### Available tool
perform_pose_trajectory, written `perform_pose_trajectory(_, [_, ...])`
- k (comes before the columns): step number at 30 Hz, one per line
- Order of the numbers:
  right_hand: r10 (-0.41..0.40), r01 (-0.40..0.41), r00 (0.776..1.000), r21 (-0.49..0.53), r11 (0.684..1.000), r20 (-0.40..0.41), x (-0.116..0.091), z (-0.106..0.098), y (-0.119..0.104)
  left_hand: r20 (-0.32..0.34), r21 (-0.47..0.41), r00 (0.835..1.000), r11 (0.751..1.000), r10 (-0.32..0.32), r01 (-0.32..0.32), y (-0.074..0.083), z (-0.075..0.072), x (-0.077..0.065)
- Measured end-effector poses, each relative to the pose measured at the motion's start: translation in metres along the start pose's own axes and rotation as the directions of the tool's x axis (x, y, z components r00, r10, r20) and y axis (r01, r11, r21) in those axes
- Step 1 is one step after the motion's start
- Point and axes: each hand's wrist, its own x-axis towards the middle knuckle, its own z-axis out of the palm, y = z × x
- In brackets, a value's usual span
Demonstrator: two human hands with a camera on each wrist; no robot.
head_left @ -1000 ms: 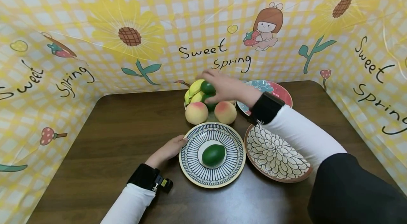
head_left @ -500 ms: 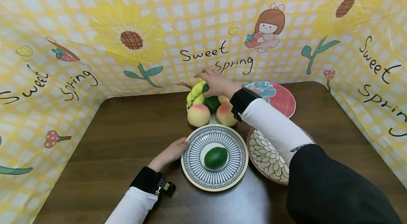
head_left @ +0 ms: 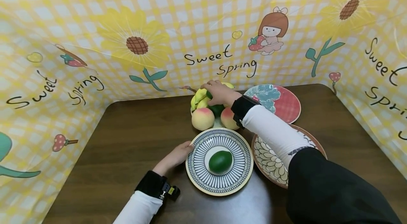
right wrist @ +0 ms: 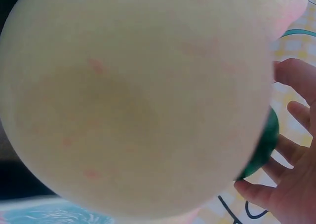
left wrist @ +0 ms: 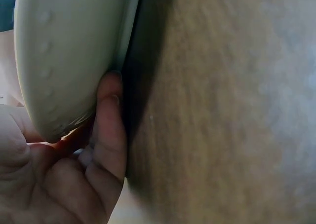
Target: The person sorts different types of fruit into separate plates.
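My left hand (head_left: 178, 155) pinches the left rim of a blue-and-white striped plate (head_left: 201, 181). In the left wrist view, the curled fingers (left wrist: 106, 130) reach under the plate's pale underside (left wrist: 74, 51). On the plate lies a smooth green oval fruit, like a mango (head_left: 220, 162). My right hand (head_left: 221, 93) is over the fruit pile at the back, its fingers spread about a second green oval fruit (right wrist: 266, 142). Some fingers touch that fruit. A large peach (right wrist: 128, 100) hides the rest of it. Another green oval fruit (head_left: 217, 110) sits lower in the pile.
Bananas (head_left: 200, 98) and peaches (head_left: 202, 119) crowd the pile around the right hand. A red-and-teal plate (head_left: 287, 104) lies at the back right. Under the right forearm is a brown-rimmed plate with a petal pattern (head_left: 270, 160). A yellow checked cloth (head_left: 178, 22) walls the table.
My right hand has moved down onto the upper green fruit, and its forearm has swung left over the petal plate. The left hand keeps its hold on the striped plate. The head view has shifted slightly.
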Motion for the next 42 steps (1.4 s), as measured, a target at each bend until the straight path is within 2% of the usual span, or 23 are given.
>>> perform_pose_trajectory(12, [0.012,-0.012,0.999,0.002,1.000,-0.042,0.001,0.006,0.009,-0.018,-0.006,1.000,1.000,-0.010,0.010,0.002,0.001,-0.003])
perform_pose_trajectory(22, [0.077,-0.076,0.996,0.022,0.997,-0.046,0.008,0.016,0.018,0.000,-0.065,1.000,0.998,0.008,-0.008,-0.001,0.000,-0.004])
perform_pose_trajectory(27, [0.104,-0.101,0.994,0.067,0.993,-0.046,0.007,0.016,0.014,-0.005,-0.056,1.000,0.998,0.002,-0.002,-0.001,0.000,-0.003])
perform_pose_trajectory(36, [0.174,-0.168,0.981,0.070,0.983,-0.086,0.011,0.020,0.012,-0.040,-0.049,0.999,0.999,-0.024,0.022,0.002,0.002,-0.004])
perform_pose_trajectory(42, [0.187,-0.177,0.977,0.101,0.979,-0.104,0.012,0.023,0.015,-0.017,-0.055,1.000,0.998,-0.021,0.020,0.003,0.000,-0.006])
